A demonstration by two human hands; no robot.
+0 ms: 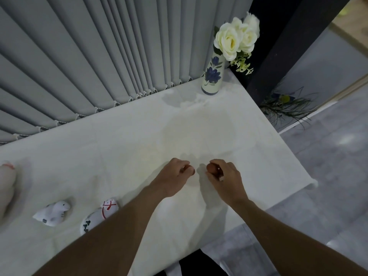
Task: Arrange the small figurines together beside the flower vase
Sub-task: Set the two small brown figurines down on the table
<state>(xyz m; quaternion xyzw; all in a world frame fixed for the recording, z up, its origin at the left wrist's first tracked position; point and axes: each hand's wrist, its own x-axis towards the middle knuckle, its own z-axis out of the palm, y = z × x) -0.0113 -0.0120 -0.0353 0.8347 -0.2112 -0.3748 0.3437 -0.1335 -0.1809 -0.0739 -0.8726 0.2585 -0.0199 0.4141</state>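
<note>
A cream vase (212,76) painted with blue flowers holds white roses at the table's far right corner. Over the middle of the white table (123,140), my left hand (175,176) is shut on a small brown figurine (190,169), mostly hidden by my fingers. Just to its right, my right hand (225,176) is shut on another small brown figurine (211,168). A white animal figurine (52,214) and a white figurine with red and blue markings (99,215) stand near the front left, the second partly behind my left forearm.
Grey vertical blinds (89,62) hang along the table's far edge. A pale pinkish object (7,186) sits at the far left edge of view. The table's right edge drops to a grey tiled floor (328,166). A dark pillar (282,42) and a dark feathery object (286,108) stand right of the vase.
</note>
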